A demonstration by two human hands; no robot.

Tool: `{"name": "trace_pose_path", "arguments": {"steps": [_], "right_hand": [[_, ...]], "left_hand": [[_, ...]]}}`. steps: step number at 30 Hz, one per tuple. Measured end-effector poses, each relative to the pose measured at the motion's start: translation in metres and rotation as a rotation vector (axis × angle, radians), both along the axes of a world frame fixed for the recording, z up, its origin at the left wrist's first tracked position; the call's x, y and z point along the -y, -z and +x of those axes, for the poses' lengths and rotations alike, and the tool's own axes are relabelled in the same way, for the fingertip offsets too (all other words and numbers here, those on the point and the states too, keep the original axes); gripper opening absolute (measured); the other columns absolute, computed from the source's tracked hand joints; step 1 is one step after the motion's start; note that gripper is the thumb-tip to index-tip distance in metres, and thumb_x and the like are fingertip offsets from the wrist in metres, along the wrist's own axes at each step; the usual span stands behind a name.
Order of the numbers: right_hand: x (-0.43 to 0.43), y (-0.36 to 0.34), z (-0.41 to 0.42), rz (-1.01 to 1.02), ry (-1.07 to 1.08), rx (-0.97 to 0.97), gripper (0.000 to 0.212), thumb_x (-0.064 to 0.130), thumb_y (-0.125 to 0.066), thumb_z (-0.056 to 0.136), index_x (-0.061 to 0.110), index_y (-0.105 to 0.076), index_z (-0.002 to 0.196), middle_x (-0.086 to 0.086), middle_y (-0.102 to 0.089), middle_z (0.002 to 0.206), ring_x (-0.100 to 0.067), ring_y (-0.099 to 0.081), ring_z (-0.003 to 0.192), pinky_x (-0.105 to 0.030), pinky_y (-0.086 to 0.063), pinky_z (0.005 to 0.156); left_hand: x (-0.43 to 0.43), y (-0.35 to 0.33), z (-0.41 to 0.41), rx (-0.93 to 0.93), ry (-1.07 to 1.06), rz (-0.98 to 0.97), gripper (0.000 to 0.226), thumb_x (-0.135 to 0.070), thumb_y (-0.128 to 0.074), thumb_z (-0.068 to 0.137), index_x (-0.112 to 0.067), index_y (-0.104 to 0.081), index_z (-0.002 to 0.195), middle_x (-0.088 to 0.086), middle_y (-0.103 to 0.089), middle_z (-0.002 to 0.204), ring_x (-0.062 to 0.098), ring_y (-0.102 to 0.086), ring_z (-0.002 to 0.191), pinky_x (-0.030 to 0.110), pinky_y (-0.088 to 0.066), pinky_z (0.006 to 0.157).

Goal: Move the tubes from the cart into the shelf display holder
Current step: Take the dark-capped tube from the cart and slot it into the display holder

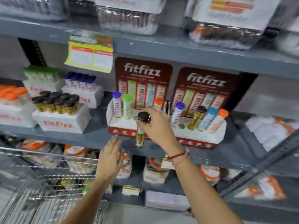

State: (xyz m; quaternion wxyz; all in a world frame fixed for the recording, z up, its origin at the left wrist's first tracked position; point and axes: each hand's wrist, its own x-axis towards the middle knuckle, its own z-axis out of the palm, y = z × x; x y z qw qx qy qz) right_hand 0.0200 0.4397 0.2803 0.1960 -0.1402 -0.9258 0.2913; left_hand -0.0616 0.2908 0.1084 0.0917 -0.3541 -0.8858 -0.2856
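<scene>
My right hand (159,125) grips a gold tube with a dark brown cap (140,131) near its top, holding it upright in front of the left display holder (120,125). That red-and-white holder on the grey shelf carries a purple-capped tube (116,104), a green-capped tube (128,105) and an orange-capped one (158,101) behind my hand. My left hand (110,160) hangs lower, fingers spread, empty, above the wire cart (48,175) at the lower left. A second display holder (200,135) to the right holds several tubes.
White boxes of brown-capped (56,102), purple-capped (80,81), green-capped and orange-capped tubes stand at the shelf's left. Bagged goods fill the shelves above and below. A yellow price tag (90,54) hangs from the upper shelf edge. A diagonal metal brace (258,168) crosses at right.
</scene>
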Motion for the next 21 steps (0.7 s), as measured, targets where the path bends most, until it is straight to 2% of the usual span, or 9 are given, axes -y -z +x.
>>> {"name": "trace_pose_path", "arguments": {"steps": [2, 5, 9, 16, 18, 21], "right_hand": [[-0.013, -0.003, 0.009, 0.004, 0.041, 0.016, 0.035, 0.021, -0.063, 0.085, 0.009, -0.059, 0.117, -0.009, -0.055, 0.116, -0.024, -0.051, 0.109, -0.023, -0.035, 0.088], [-0.027, -0.004, 0.02, 0.041, 0.103, 0.018, 0.027, 0.019, -0.062, 0.08, 0.005, -0.063, 0.104, -0.005, -0.053, 0.098, -0.026, -0.055, 0.099, -0.029, -0.039, 0.076], [-0.042, -0.006, 0.031, 0.041, 0.143, 0.043, 0.026, 0.02, -0.063, 0.077, 0.006, -0.063, 0.1, -0.011, -0.059, 0.099, -0.027, -0.055, 0.095, -0.036, -0.046, 0.078], [-0.059, -0.01, 0.042, 0.022, 0.112, 0.116, 0.036, 0.018, -0.059, 0.085, 0.012, -0.056, 0.12, -0.013, -0.053, 0.112, -0.03, -0.052, 0.104, -0.033, -0.042, 0.084], [-0.061, -0.01, 0.04, 0.02, 0.093, 0.136, 0.036, 0.016, -0.057, 0.086, 0.013, -0.055, 0.122, -0.013, -0.052, 0.112, -0.029, -0.049, 0.108, -0.03, -0.039, 0.083], [-0.063, -0.01, 0.034, 0.013, 0.09, 0.162, 0.033, 0.016, -0.058, 0.086, 0.016, -0.057, 0.119, -0.007, -0.045, 0.102, -0.029, -0.048, 0.109, -0.027, -0.034, 0.08]], "left_hand": [[-0.023, 0.0, 0.004, -0.013, 0.087, -0.051, 0.046, -0.032, -0.035, 0.088, -0.004, -0.054, 0.119, 0.022, -0.052, 0.13, 0.038, -0.05, 0.116, 0.049, -0.045, 0.087], [-0.046, -0.002, 0.012, -0.044, 0.176, -0.08, 0.047, -0.035, -0.033, 0.09, -0.006, -0.054, 0.121, 0.016, -0.055, 0.129, 0.032, -0.048, 0.12, 0.047, -0.043, 0.091], [-0.069, -0.002, 0.017, -0.044, 0.248, -0.173, 0.051, -0.037, -0.031, 0.09, -0.005, -0.056, 0.12, 0.016, -0.059, 0.124, 0.031, -0.051, 0.117, 0.047, -0.041, 0.095], [-0.07, 0.01, 0.018, -0.04, 0.271, -0.303, 0.054, -0.037, -0.031, 0.087, -0.003, -0.056, 0.121, 0.014, -0.06, 0.124, 0.029, -0.054, 0.116, 0.045, -0.041, 0.097], [-0.07, 0.012, 0.016, -0.043, 0.277, -0.299, 0.055, -0.038, -0.031, 0.088, -0.003, -0.054, 0.123, 0.014, -0.058, 0.127, 0.029, -0.051, 0.118, 0.04, -0.035, 0.101], [-0.066, 0.014, 0.012, -0.055, 0.312, -0.304, 0.056, -0.04, -0.03, 0.089, -0.003, -0.051, 0.126, 0.014, -0.055, 0.13, 0.028, -0.048, 0.121, 0.038, -0.026, 0.104]]}}
